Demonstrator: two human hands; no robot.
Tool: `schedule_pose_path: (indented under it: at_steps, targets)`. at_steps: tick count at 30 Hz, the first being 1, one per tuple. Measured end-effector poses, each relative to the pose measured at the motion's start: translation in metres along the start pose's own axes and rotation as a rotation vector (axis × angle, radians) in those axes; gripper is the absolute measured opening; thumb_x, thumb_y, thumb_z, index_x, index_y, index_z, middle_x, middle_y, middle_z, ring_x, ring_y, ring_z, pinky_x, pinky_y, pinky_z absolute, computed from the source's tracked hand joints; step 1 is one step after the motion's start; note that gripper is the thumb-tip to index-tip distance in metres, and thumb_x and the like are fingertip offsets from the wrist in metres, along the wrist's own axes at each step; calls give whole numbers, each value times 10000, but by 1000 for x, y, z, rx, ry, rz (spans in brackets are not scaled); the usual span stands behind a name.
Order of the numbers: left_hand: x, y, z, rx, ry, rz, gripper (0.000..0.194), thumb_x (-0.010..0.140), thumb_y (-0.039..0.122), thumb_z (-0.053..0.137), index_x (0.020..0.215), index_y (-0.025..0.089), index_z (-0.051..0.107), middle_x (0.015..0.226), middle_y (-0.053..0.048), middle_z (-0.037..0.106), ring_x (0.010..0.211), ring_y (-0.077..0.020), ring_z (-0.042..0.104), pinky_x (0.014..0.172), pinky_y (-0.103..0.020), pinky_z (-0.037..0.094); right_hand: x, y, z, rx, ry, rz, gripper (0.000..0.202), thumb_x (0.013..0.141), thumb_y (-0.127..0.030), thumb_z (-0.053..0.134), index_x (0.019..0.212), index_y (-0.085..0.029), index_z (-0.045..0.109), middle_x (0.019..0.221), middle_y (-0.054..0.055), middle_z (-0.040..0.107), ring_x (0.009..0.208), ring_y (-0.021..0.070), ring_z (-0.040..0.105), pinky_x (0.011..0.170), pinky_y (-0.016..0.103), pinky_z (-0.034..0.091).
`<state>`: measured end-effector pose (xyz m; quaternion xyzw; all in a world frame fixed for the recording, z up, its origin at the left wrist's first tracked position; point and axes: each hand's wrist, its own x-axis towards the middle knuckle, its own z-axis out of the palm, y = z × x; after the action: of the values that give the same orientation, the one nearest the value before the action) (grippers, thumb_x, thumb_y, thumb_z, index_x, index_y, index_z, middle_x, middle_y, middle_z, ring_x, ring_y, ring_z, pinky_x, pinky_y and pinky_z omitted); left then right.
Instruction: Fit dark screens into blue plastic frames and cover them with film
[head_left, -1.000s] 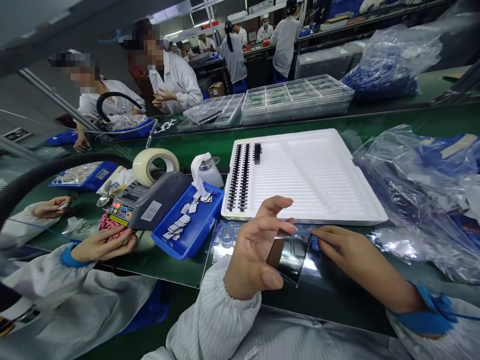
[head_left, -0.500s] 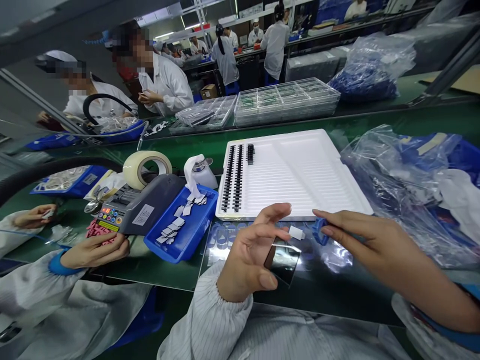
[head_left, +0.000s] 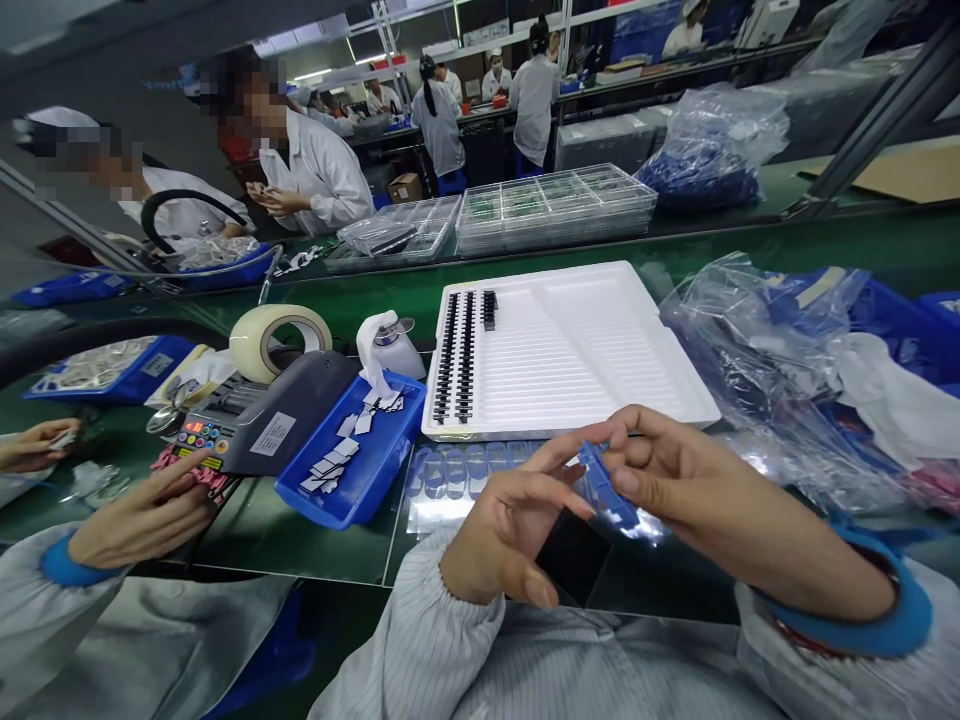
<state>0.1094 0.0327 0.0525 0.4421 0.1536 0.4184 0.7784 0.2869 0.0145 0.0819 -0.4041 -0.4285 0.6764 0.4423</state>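
My left hand (head_left: 510, 535) holds a small dark glossy panel (head_left: 576, 556) between thumb and fingers, below the white tray. The fingers of my right hand (head_left: 667, 485) are closed on a small blue plastic piece (head_left: 606, 488), held slantwise over the panel's upper edge. My left index fingertip meets the right fingertips at the upper end of the blue piece. Whether the blue piece touches the panel, I cannot tell. Beneath my hands lies a clear sheet with rounded blue-tinted shapes (head_left: 455, 472).
The white ridged tray (head_left: 577, 350) carries rows of small black parts (head_left: 465, 355) at its left. Left of it are a blue bin (head_left: 352, 505) with small white pieces, a grey tape dispenser (head_left: 274, 435), a tape roll (head_left: 247, 345) and a co-worker's hand (head_left: 146, 515). Plastic bags (head_left: 750, 370) lie right.
My right hand has moved left with the blue piece, up to my left fingers. The panel has tilted, and its white tab is now mostly hidden. A co-worker's hand has moved near the dispenser's buttons.
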Motion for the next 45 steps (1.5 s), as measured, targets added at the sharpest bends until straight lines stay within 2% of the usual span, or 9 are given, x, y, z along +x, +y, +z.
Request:
schedule_pose_path:
  at_steps: [6,10,14,17,20,24,31,39,45]
  targets:
    - [6,11,-9,98,-126,78,330,494,506,816,764,324,765,1368,-54,499,1250,-371,443,1066,-514,273,1,12,2,433,-195,338,227,756,-196,716,880,-170,529,703,-35,531,584,46,479,565,178,412]
    - [11,34,-19,210,-238,-66,326,542,442,811,811,263,773,1357,-109,490,1214,-391,476,1049,-523,308,0,15,3,512,-198,441,187,740,-160,704,843,-162,547,673,-29,547,571,43,476,568,174,409]
    - [15,48,-27,257,-247,-282,360,511,485,812,785,256,768,1304,-113,523,1192,-398,499,1010,-543,349,-1,12,-5,386,-180,511,185,743,-117,659,856,-172,522,651,-36,558,537,36,482,531,146,389]
    - [18,44,-32,194,-254,-388,400,527,511,796,820,241,761,1261,-136,552,1072,-388,586,968,-586,367,2,5,-14,203,-214,543,188,759,-135,642,897,-174,521,689,-31,573,546,46,526,539,156,422]
    - [21,32,-36,75,-295,-444,410,546,497,794,845,219,750,1260,-151,544,973,-358,641,905,-561,430,6,-5,-20,48,-270,563,175,780,-177,641,921,-160,538,761,-5,601,539,42,524,529,161,418]
    - [23,11,-43,-104,-378,-389,364,605,420,790,908,229,727,1327,-102,471,1032,-304,624,866,-401,484,8,-16,-20,-101,-253,477,306,800,-227,660,1067,-150,533,783,5,598,613,67,530,540,177,397]
    - [19,2,-49,-133,-338,-269,348,596,420,797,885,239,729,1398,-68,399,1056,-307,596,804,-341,497,3,-15,-16,-115,-224,356,327,829,-278,658,1138,-243,554,791,-18,602,686,83,566,592,185,447]
    - [3,-10,-48,-292,-59,-278,383,638,497,745,937,260,712,1504,-36,304,1150,-354,542,838,-384,489,2,4,-22,217,-30,435,311,855,-233,605,1158,-188,555,913,58,664,722,133,658,656,231,541]
    - [-13,-25,-57,-400,14,-300,380,657,496,731,960,267,710,1489,-36,349,1231,-389,469,874,-412,476,-1,22,-20,373,31,371,298,899,-337,540,1130,-156,590,952,72,651,792,148,659,740,258,544]
